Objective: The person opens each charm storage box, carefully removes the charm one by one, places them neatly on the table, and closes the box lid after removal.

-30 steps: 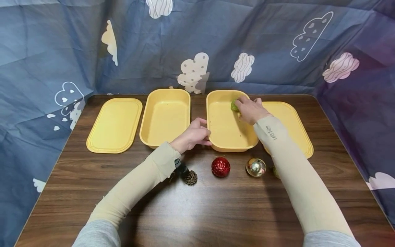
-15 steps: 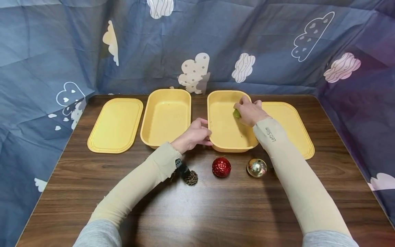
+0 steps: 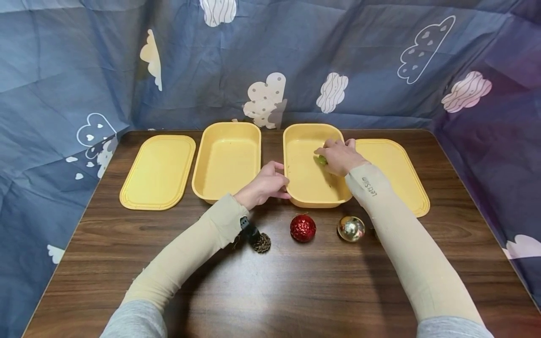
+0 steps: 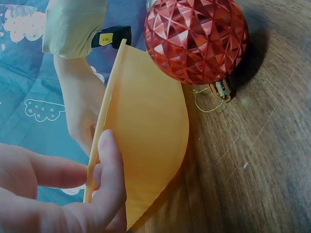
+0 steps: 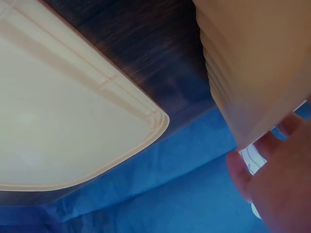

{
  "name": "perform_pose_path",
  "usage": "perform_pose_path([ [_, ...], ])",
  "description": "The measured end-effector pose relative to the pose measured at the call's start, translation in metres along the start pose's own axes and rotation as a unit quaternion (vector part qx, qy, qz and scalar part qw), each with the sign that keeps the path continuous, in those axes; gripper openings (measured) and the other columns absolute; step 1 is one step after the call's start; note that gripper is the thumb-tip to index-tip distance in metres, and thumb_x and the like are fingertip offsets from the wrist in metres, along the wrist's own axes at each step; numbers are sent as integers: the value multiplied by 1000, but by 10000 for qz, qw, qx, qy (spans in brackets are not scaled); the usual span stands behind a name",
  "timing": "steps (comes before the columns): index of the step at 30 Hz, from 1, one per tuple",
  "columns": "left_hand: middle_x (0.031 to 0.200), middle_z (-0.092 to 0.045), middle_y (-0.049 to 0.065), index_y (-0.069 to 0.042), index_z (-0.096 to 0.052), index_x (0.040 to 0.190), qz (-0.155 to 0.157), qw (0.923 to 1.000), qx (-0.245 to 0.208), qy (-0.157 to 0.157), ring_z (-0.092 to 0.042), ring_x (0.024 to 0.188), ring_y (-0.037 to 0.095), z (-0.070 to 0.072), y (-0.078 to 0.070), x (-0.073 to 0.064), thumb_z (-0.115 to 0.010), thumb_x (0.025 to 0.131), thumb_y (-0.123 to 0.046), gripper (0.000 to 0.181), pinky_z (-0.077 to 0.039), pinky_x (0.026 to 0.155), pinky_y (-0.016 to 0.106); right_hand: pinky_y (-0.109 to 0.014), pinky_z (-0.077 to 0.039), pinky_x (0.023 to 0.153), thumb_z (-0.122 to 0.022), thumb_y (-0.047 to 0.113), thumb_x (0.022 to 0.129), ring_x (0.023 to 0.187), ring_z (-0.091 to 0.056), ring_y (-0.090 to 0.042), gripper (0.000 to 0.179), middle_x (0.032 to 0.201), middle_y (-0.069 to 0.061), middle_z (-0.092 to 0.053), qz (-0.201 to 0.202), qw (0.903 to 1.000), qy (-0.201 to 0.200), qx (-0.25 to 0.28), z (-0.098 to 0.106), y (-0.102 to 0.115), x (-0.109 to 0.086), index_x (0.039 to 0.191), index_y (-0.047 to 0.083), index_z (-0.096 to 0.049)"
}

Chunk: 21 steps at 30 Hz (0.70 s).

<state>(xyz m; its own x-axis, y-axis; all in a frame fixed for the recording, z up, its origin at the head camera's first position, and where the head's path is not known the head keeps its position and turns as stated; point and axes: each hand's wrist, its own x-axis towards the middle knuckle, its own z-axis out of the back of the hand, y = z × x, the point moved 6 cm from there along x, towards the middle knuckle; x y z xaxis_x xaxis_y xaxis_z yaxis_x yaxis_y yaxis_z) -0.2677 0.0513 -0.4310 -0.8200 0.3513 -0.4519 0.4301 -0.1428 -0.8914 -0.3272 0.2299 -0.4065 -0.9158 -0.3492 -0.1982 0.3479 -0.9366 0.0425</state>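
My left hand (image 3: pixel 267 183) pinches the near-left rim of the right-hand yellow plastic box (image 3: pixel 310 203), its thumb and fingers on either side of the wall in the left wrist view. Inside that box my right hand (image 3: pixel 339 157) holds a small green object (image 3: pixel 322 160) low against the floor of the box. Fingers cover most of the object, so its kind cannot be made out. Tiny dark specks lie on the box floor. In the right wrist view the fingers (image 5: pixel 239 172) show beside the box wall, and the green object is hidden.
A second yellow box (image 3: pixel 227 169) stands to the left. Flat yellow lids (image 3: pixel 158 172) (image 3: pixel 390 171) lie at both outer sides. In front are a red bauble (image 3: pixel 303 228), a gold bauble (image 3: pixel 351 229) and a pine cone (image 3: pixel 261 242). A cloud-print cloth (image 3: pixel 169 61) hangs behind.
My right hand has moved slightly left and toward me inside the right-hand box, with the green object in its fingers. The left hand keeps its grip on the rim.
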Motion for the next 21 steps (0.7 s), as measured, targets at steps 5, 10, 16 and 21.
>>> perform_pose_path([
  [5, 111, -50, 21, 1, -27, 138, -19, 10000, -48, -24, -52, 66, 18, 0, 1, 1, -47, 88, 9, 55, -59, 65, 27, -55, -24, 91, -70, 14, 84, 101, -49, -32, 53, 115, -13, -52, 28, 10000, -85, -10, 0, -1, -1, 135, 13, -54],
  [10, 100, -48, 14, 1, -27, 139, 2, 9999, -89, -65, -52, 66, 17, 0, 1, 1, -47, 88, 9, 56, -59, 64, 27, -58, -20, 96, -71, 19, 82, 102, -50, -31, 57, 114, -13, -49, 56, 9997, -186, 112, 4, 1, -2, 136, 12, -51],
  [16, 121, -48, 28, 1, -26, 141, 5, 10000, 10, 0, -52, 67, 17, -1, 0, 1, -47, 90, 8, 56, -59, 66, 27, -53, -22, 89, -70, 21, 82, 105, -46, -28, 57, 114, -13, -46, 99, 9985, -317, 428, 13, 2, -6, 135, 9, -52],
  [21, 119, -49, 26, 1, -25, 141, 20, 10000, 21, -1, -52, 67, 17, -1, 0, 0, -47, 90, 8, 56, -60, 67, 28, -53, -24, 87, -70, 23, 81, 105, -48, -30, 56, 116, -14, -45, 180, 9972, -448, 573, 18, -1, -9, 132, 8, -54],
])
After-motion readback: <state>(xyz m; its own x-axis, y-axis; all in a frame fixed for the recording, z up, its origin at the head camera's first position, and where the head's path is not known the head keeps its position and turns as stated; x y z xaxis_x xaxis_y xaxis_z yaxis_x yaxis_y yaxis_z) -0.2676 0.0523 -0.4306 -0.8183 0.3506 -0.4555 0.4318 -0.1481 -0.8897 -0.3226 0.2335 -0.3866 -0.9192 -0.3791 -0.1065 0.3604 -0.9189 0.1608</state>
